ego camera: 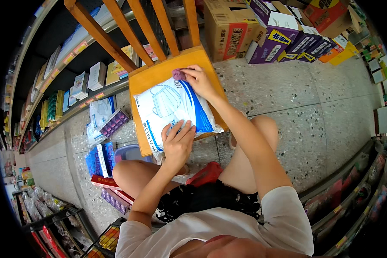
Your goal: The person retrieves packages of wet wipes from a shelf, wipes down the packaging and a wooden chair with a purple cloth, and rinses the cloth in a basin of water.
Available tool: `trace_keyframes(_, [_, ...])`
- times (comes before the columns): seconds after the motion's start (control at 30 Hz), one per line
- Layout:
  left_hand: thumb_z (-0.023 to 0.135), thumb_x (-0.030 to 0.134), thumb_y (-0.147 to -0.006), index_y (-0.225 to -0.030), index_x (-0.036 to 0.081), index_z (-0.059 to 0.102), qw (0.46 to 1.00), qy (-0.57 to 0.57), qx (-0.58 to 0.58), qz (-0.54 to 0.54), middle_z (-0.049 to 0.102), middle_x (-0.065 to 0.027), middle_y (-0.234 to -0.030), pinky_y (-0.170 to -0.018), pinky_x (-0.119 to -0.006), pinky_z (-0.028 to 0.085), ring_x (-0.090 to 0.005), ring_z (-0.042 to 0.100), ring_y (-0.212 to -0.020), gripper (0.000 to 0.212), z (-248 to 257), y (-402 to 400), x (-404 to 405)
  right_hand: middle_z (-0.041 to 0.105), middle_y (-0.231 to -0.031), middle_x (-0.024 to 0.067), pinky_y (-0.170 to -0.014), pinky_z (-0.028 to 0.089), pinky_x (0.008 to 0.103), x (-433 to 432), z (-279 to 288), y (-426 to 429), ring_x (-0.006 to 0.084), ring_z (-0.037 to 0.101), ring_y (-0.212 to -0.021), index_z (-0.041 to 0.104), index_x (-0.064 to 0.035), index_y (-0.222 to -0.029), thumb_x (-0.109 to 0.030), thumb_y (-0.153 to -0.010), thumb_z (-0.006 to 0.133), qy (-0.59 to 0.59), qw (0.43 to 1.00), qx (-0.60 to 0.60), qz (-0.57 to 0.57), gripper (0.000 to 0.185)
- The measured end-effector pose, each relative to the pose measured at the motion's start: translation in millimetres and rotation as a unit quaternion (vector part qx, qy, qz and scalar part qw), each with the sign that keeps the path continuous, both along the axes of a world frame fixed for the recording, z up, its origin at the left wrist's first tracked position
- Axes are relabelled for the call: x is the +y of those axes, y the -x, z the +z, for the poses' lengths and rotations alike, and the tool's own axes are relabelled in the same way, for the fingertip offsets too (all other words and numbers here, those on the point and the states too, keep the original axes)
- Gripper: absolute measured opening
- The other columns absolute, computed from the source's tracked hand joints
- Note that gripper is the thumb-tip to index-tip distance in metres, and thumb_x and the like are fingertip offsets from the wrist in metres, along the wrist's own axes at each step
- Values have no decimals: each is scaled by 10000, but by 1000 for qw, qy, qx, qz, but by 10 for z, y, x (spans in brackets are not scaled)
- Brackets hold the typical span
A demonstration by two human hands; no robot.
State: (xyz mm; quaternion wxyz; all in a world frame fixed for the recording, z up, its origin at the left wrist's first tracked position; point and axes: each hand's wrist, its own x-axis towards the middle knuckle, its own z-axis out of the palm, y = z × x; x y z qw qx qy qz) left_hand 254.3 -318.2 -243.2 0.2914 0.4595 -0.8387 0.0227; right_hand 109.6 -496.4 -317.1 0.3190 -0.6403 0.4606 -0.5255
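Note:
A white and blue plastic pack of face masks (166, 106) lies on the seat of a wooden chair (193, 59). My left hand (178, 146) rests on the pack's near part with fingers spread, holding nothing. At the pack's far edge, my right hand (196, 79) grips a small crumpled purple cloth (179, 74) between thumb and fingers. The cloth touches the pack's far end.
Left of the chair on the terrazzo floor lie more mask packs (100, 111), purple boxes (114, 123), blue packages (108, 158) and a blue plastic basin (130, 152). Shelves of notebooks (96, 77) stand at left, cardboard cartons (232, 37) beyond the chair. A red plastic bag (206, 174) lies between my legs.

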Motion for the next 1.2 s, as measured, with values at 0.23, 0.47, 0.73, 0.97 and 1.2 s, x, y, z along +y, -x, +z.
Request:
trace_keyframes(0.23, [678, 115, -758, -867, 81, 695, 1000, -4, -13, 17, 666, -27, -1012, -948, -428, 321, -190, 570, -1021, 115, 10, -14, 15, 589, -1026, 133, -833, 441, 379, -116, -52, 192, 307, 542, -929, 688, -51, -989, -62, -796, 589, 93, 957, 259, -89, 217])
trace_keyframes(0.47, [692, 115, -750, -834, 80, 695, 1000, 11, 20, 21, 673, -29, -989, -947, -428, 322, -190, 578, -1012, 91, -38, 38, 22, 606, -965, 123, -834, 450, 345, 399, 195, 582, 283, 562, -913, 683, -46, -969, -14, -775, 573, 38, 940, 295, -168, 226])
trace_keyframes(0.73, [695, 104, -709, -805, 72, 667, 999, 5, 21, 26, 657, -42, -944, -952, -446, 314, -206, 575, -1031, 105, -134, -5, 37, 551, -1071, 100, -912, 400, 361, 1515, 548, 383, 275, 486, -1067, 642, -35, -976, 40, -755, 594, 68, 980, 107, 156, 238])
trace_keyframes(0.97, [679, 89, -718, -806, 68, 678, 1000, 16, -1, 13, 661, -38, -1030, -936, -430, 336, -196, 572, -1039, 90, -106, -21, 60, 491, -1100, 102, -916, 413, 397, 1736, 288, 558, 304, 425, -1101, 572, -61, -982, -9, -732, 599, 143, 948, 249, 138, 257])
trace_keyframes(1.2, [684, 97, -743, -848, 73, 697, 999, 23, 16, 20, 670, -37, -1006, -936, -429, 334, -196, 578, -1026, 108, -85, 13, 48, 497, -1100, 95, -923, 405, 395, 1900, 260, 828, 288, 445, -1088, 565, -69, -1010, -51, -750, 542, 148, 903, 375, 148, 261])
